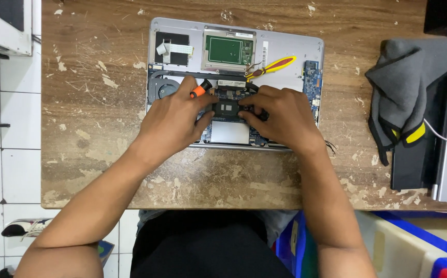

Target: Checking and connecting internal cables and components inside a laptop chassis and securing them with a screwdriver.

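While the left hand grips an orange-handled screwdriver, the right hand's fingers pinch a part on the opened laptop, frame centre; next likely calls for steady turning.

Scuffed wooden table, matt grey cloth

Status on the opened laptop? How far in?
Done: the laptop lies open on the table, board and fan exposed. In hand: left hand holds an orange-handled screwdriver, right hand steadies the board near the black chip. Left: board remains in the chassis; yellow-handled pliers lie unused.
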